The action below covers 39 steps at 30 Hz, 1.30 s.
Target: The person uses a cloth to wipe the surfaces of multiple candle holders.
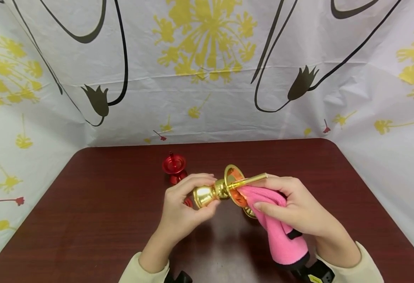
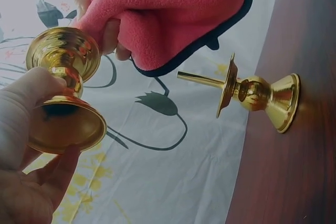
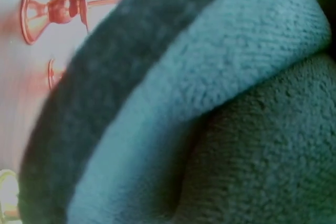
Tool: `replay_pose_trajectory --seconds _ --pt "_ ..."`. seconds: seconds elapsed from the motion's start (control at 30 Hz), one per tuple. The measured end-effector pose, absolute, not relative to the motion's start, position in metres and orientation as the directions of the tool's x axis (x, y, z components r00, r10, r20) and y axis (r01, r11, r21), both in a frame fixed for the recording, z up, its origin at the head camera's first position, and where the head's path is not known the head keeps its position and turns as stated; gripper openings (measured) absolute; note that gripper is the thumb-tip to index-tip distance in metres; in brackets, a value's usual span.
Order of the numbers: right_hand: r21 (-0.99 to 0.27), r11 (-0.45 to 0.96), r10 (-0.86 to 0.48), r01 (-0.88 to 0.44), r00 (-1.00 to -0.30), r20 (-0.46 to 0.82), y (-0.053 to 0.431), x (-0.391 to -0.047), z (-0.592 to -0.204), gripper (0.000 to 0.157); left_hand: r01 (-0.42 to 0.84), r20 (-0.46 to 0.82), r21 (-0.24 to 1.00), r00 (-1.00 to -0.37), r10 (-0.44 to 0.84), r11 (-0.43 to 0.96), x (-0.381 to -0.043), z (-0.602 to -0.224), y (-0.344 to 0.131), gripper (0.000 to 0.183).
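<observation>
A shiny gold candlestick (image 1: 205,196) is held tilted above the table, its spike pointing right. My left hand (image 1: 184,206) grips it by the flared base, whose hollow underside shows in the left wrist view. In my right hand (image 1: 299,210) is a bunched pink cloth (image 1: 281,239) with black edging, pressed to the dish around the spike. That cloth (image 3: 241,45) fills most of the right wrist view. A second gold candlestick (image 2: 255,94) stands upright on the table, mostly hidden behind the held one in the head view.
A red candlestick (image 1: 174,165) stands toward the back of the dark wooden table (image 1: 87,204). Another red piece (image 1: 188,202) peeks out behind the left hand. A patterned white sheet (image 1: 207,106) hangs around the table's back and sides.
</observation>
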State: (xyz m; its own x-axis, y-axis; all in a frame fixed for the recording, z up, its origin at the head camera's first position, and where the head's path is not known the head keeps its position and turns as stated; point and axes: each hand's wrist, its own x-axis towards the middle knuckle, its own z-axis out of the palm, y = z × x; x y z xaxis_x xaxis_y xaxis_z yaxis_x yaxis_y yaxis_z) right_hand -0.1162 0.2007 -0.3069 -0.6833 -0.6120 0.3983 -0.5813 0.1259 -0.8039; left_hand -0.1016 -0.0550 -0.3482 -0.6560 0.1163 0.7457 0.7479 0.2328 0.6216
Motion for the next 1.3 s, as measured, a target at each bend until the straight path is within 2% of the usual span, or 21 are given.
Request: replay_pose_trajectory --seconds 0.27,0.4,0.6,0.93,1.2,1.3 --pt "-0.801 0.128 -0.643 -0.585 -0.664 0.382 0.199 -0.107 -0.300 0.045 0.760 0.768 0.599 -0.635 0.087 0.251 -0.103 -0.345 -0.055 0.036" --pt "-0.776 0.093 -0.619 -0.624 -0.647 0.446 0.197 -0.103 -0.298 0.044 0.769 0.780 0.591 -0.622 0.073 0.243 -0.103 -0.344 -0.055 0.037" --pt "-0.759 -0.031 -0.582 -0.650 -0.606 0.543 0.195 -0.110 -0.305 0.046 0.763 0.778 0.599 -0.626 0.046 0.243 -0.101 -0.343 -0.056 0.038" --pt "-0.787 0.062 -0.567 -0.613 -0.671 0.478 0.200 -0.118 -0.310 0.045 0.736 0.750 0.634 -0.660 0.043 0.239 -0.099 -0.343 -0.057 0.037" --pt "-0.789 0.138 -0.496 -0.598 -0.732 0.468 0.199 -0.122 -0.312 0.038 0.716 0.724 0.663 -0.688 0.055 0.221 -0.098 -0.346 -0.057 0.037" --pt "-0.776 0.146 -0.469 -0.614 -0.733 0.492 0.198 -0.123 -0.313 0.037 0.712 0.714 0.672 -0.696 0.076 0.206 -0.097 -0.347 -0.056 0.036"
